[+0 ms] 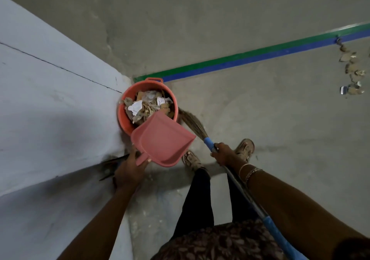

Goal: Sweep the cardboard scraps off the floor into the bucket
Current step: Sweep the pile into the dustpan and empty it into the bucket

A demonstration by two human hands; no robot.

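With your left grip (pixel 128 171) clutching the dustpan (pixel 162 137), you're emptying it into the bucket (pixel 120 109) just beyond; your right grip (pixel 222 153) is clasping the broom (pixel 192 123). Next, likely: cardboard scraps (pixel 352 69) far to its right.

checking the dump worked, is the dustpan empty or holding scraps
Empty: the dustpan, tilted over the bucket, shows only bare pink inside.

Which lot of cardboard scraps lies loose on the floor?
The trail of scraps at the far right, beside the blue stripe; the other lot already sits in the bucket beneath the tilted dustpan.
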